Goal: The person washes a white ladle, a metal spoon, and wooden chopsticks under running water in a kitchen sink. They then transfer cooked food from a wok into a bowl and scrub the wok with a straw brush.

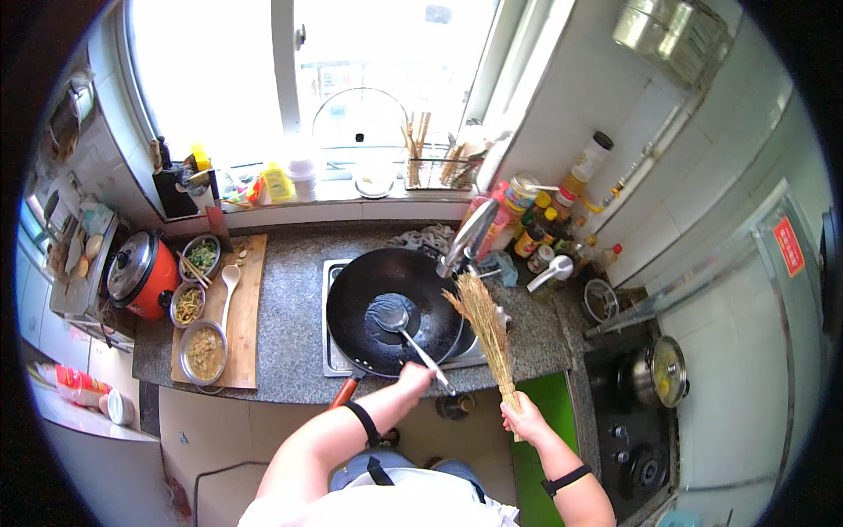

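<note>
Curled at the near rim of a black wok [352,296], my left hand [416,381] is beside the handle of a metal ladle [421,350]. Whether its fingers grip the rim or the handle, I cannot tell. The ladle's bowl rests in the wok, where a little liquid shows at the bottom. My right hand [525,417] grips the bound lower end of a straw brush [489,323], bristles up, over the wok's right side. The wok sits over a steel sink [329,359], its wooden handle [344,393] towards me. A faucet [467,237] reaches over its far right rim.
To the left, a cutting board [253,316] bears bowls of food and a white spoon [230,280], with a red rice cooker [148,273] beyond. Condiment bottles [530,240] crowd the back right corner. A lidded pot [649,375] stands on the gas stove [609,454] at right.
</note>
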A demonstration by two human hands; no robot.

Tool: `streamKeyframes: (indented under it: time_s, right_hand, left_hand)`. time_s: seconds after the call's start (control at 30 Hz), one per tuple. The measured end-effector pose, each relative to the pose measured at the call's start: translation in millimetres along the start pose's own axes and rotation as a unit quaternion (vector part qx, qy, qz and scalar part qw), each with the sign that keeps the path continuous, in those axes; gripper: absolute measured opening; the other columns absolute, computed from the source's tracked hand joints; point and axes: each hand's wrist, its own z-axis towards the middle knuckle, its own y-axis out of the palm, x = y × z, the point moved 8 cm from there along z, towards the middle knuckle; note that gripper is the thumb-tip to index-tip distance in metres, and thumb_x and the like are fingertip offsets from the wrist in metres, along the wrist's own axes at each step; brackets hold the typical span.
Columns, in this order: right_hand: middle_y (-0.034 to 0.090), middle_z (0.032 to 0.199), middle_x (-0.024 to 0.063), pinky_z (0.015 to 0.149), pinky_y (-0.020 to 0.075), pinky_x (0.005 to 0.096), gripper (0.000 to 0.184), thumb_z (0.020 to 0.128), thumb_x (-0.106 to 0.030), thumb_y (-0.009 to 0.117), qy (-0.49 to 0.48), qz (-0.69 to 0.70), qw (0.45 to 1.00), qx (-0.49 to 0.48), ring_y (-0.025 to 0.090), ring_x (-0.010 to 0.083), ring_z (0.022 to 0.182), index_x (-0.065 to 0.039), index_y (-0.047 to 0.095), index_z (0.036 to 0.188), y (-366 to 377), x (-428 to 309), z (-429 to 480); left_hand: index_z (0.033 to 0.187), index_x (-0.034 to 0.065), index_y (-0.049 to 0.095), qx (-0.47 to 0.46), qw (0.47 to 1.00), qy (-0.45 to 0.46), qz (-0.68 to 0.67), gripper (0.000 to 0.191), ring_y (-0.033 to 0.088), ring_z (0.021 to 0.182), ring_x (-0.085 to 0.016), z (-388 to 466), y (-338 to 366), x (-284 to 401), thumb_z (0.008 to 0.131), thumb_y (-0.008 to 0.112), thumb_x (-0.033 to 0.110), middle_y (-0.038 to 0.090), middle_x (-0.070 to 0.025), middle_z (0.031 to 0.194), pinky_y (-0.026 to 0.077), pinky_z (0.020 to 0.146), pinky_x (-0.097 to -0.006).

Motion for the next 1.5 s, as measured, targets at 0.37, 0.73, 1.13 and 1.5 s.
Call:
streamKeyframes:
  time_s: [0.37,0.73,1.13,1.5]
  right_hand:
    - [0.061,0.105,0.0157,0.059,0.0574,0.0356,0.036,0.098,-0.022,0.053,0.048,-0.097,0.972,-0.209,0.066,0.0209,0.068,-0.001,0.038,0.123,-4.2,-78.4,102.8]
    - [0.058,0.102,0.0204,0.074,0.0537,0.0476,0.048,0.090,-0.015,0.050,-0.307,-0.584,0.740,-0.131,0.065,0.0378,0.089,-0.022,0.044,0.137,70.0,-189.9,154.7]
    - [0.057,0.101,0.0195,0.074,0.0539,0.0464,0.042,0.091,-0.013,0.049,-0.282,-0.604,0.744,-0.042,0.066,0.0369,0.088,-0.023,0.052,0.132,63.5,-214.0,130.7]
    - [0.058,0.102,0.0183,0.075,0.0535,0.0453,0.039,0.094,-0.015,0.044,-0.219,-0.631,0.743,-0.034,0.066,0.0365,0.089,-0.023,0.051,0.131,66.6,-183.0,152.7]
  left_hand:
    - [0.101,0.0067,0.047,-0.029,0.850,-0.102,-0.516,0.034,0.058,0.059,-0.022,7.2,29.7,-13.4,0.098,0.052,0.040,0.056,-0.0096,0.075,0.048,0.051,-0.0347]
    - [0.100,0.0104,0.050,-0.045,0.974,-0.034,-0.219,0.018,0.034,0.049,-0.006,-61.6,-80.6,-1.4,0.101,0.048,0.028,0.043,0.0041,0.068,0.027,0.041,-0.0222]
    - [0.098,0.0087,0.052,-0.066,0.991,-0.047,-0.110,0.023,0.035,0.048,-0.006,-66.9,-134.7,-4.8,0.101,0.047,0.031,0.042,0.0036,0.065,0.027,0.043,-0.0229]
    - [0.103,0.0051,0.057,-0.058,0.997,-0.028,0.032,0.026,0.039,0.049,-0.009,-29.3,-164.4,-0.8,0.101,0.047,0.029,0.044,0.0026,0.063,0.032,0.044,-0.0269]
